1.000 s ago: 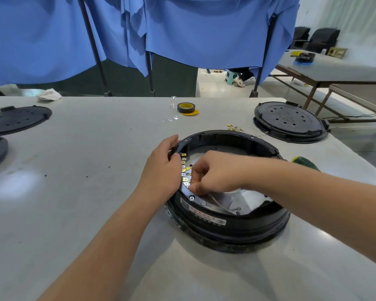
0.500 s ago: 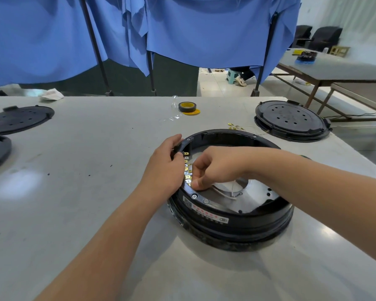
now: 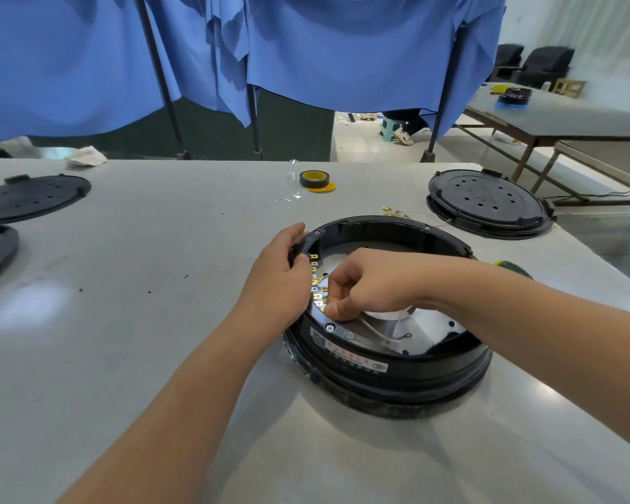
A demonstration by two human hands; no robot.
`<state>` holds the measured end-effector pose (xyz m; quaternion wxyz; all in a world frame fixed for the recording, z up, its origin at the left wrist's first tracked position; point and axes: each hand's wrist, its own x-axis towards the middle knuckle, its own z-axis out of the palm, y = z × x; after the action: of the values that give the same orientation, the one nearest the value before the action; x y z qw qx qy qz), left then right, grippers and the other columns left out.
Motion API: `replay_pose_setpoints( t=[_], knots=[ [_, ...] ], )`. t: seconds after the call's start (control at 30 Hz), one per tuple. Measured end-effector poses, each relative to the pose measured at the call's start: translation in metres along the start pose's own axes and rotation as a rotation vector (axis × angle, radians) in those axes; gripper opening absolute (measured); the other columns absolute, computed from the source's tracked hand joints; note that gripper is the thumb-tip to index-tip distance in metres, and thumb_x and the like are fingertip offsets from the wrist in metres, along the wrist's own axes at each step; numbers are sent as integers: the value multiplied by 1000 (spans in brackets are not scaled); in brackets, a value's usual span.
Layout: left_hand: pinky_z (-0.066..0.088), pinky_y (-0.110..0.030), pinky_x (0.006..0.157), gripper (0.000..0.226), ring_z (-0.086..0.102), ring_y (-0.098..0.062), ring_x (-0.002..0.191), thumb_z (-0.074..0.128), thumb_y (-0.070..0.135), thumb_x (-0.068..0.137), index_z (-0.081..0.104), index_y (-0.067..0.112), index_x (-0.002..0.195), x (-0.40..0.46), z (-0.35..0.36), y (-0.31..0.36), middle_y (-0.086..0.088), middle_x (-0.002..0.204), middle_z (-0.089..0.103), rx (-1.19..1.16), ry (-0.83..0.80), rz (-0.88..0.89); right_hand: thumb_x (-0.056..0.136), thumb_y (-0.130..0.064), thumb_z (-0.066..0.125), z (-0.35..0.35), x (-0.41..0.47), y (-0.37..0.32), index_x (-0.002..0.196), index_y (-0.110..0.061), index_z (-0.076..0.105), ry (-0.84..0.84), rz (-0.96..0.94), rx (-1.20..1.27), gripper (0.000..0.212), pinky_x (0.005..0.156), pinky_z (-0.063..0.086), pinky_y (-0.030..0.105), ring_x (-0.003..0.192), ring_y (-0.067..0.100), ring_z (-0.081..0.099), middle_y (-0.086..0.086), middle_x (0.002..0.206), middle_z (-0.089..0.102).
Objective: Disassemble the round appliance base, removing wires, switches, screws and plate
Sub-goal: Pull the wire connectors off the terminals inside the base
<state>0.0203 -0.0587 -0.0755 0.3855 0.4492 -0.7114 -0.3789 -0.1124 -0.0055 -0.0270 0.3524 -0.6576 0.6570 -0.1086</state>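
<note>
Since half a second ago little has changed; the right hand (image 3: pixel 364 281) has stayed curled over the row of brass terminals (image 3: pixel 315 281) on the inner left wall, and the white wire (image 3: pixel 377 331) now shows more plainly, trailing across the metal plate (image 3: pixel 426 323) to a small ring lug; the green tool handle (image 3: pixel 513 268) is again visible beyond the right forearm; the left hand (image 3: pixel 282 281) reaches in from the lower left and grips the left rim of the round appliance base (image 3: pixel 397 369), thumb at the upper edge and fingers wrapped over the outer wall; the right hand comes in from the right, fingers bent tight with fingertips pinching at the terminals, though what exactly is pinched is hidden; the base sits on the grey table (image 3: pixel 142 285) just right of centre, a black ring, open on top, with a red-and-white label on its near wall and screws along the rim
</note>
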Motion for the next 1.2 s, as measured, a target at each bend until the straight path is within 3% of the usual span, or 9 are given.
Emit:
replay_pose_setpoints(
  t=[0.17, 0.4, 0.57, 0.77, 0.87, 1.03, 1.2],
  knots=[
    [32, -21, 103, 48, 45, -13, 129, 42, 2, 95, 41, 17, 141, 0, 2, 0, 0, 141, 50, -12, 1, -5, 85, -22, 69, 4, -1, 6, 60, -21, 59, 13, -9, 38, 26, 62, 38, 22, 59, 7, 48, -11, 55, 55],
    [30, -19, 103, 48, 45, -12, 130, 42, 3, 95, 41, 17, 141, 0, 2, 0, 0, 142, 49, 6, 2, 3, 84, -22, 70, 4, 1, 12, 60, -21, 61, 14, -10, 69, 26, 59, 37, 20, 52, 1, 49, -14, 50, 57],
    [32, -22, 105, 47, 46, -11, 127, 41, 1, 94, 44, 16, 139, 3, 0, -2, 1, 140, 51, -11, 11, -8, 81, -23, 72, -14, -7, 32, 61, -19, 62, 187, 54, 112, 23, 54, 38, 22, 55, 9, 49, -6, 59, 56],
    [33, -27, 109, 48, 46, -11, 128, 40, 1, 94, 43, 17, 139, 3, 2, -1, 1, 140, 51, -14, 12, -15, 87, -12, 68, -11, -12, 29, 70, -13, 62, 99, -88, 222, 18, 44, 36, 1, 44, -9, 55, -18, 45, 60],
    [35, -26, 106, 47, 48, -10, 126, 41, 2, 95, 44, 18, 139, 1, 2, 0, 3, 139, 51, -10, 16, -16, 87, -14, 67, -12, -12, 27, 72, -11, 64, 141, -125, 237, 16, 44, 35, 3, 41, -6, 52, -15, 45, 58],
    [38, -37, 109, 47, 49, -13, 126, 40, 2, 95, 44, 19, 138, 0, 3, 2, 1, 139, 52, -38, 19, -27, 81, -30, 73, -13, -9, 26, 77, -16, 71, 238, -152, 194, 15, 55, 39, 17, 52, 4, 45, -4, 61, 55],
    [37, -30, 107, 47, 48, -10, 124, 41, 4, 95, 43, 20, 139, -1, 1, 2, 4, 139, 51, -31, 9, -29, 81, -31, 74, -22, -15, 16, 72, -24, 71, 278, -195, 205, 12, 51, 44, 16, 54, 8, 51, -9, 56, 60]
  ],
)
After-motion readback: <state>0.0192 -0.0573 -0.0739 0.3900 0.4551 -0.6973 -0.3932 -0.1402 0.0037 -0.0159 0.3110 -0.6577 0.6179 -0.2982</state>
